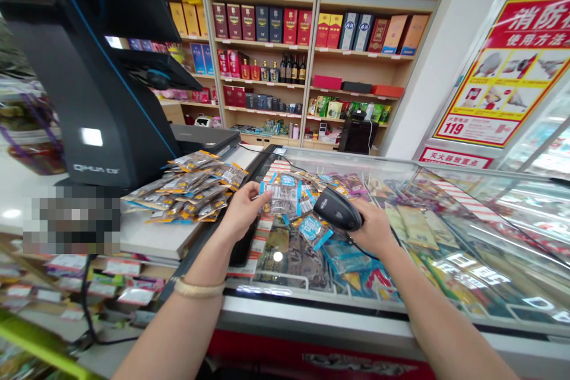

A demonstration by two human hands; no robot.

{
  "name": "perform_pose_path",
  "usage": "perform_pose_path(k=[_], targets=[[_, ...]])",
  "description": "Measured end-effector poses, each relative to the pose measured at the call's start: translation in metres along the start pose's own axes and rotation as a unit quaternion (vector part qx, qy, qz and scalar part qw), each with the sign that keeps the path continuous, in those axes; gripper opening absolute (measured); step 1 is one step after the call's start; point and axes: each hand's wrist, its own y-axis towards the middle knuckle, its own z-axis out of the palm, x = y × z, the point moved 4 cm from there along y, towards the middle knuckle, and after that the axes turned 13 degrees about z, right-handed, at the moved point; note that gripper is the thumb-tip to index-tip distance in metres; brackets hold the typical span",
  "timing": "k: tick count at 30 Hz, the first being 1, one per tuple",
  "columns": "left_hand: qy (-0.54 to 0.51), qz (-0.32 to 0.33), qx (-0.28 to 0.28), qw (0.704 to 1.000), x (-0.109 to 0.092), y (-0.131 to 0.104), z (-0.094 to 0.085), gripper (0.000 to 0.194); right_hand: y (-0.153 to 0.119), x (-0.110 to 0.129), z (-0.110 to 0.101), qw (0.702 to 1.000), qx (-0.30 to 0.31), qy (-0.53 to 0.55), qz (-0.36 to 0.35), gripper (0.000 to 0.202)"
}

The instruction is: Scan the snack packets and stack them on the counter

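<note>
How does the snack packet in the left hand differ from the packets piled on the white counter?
The blue-edged packet is one piece, clear with blue edges, held up by the left hand; the piled packets are many, brownish-gold, lying loose on the white counter. The right hand aims the scanner at the blue-edged packet, not the piled packets. Both are small flat packets.

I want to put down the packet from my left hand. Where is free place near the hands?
The white counter is bare in a strip between the snack packet pile and its front edge. The freezer glass lid is bare right of the right hand holding the scanner. Crowded: between both hands, where the left hand holds the packet over loose blue packets.
</note>
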Motion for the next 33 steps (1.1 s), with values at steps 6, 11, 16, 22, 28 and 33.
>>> perform_pose_path(k=[6, 11, 16, 22, 28, 33], targets=[[-0.017, 0.012, 0.033, 0.999, -0.001, 0.000, 0.003, 0.039, 0.001, 0.003, 0.003, 0.999, 0.051, 0.004, -0.009, 0.020], [-0.036, -0.012, 0.027, 0.999, -0.001, -0.002, 0.005, 0.041, 0.000, 0.004, 0.004, 0.997, 0.077, 0.014, 0.001, 0.021], [-0.089, -0.011, -0.038, 0.995, -0.002, -0.001, 0.003, 0.036, -0.001, -0.001, 0.004, 0.998, 0.065, 0.002, -0.005, 0.025], [-0.190, -0.002, -0.206, 0.960, -0.006, 0.004, -0.012, 0.019, -0.003, -0.003, 0.004, 0.999, 0.049, -0.001, -0.015, 0.024], [-0.221, 0.101, -0.371, 0.896, -0.013, 0.009, -0.039, 0.020, -0.004, -0.005, 0.004, 0.999, 0.040, -0.001, -0.019, 0.024], [-0.189, 0.159, -0.439, 0.864, -0.010, 0.012, -0.062, 0.014, -0.004, -0.006, 0.005, 0.999, 0.049, -0.001, -0.015, 0.022]])
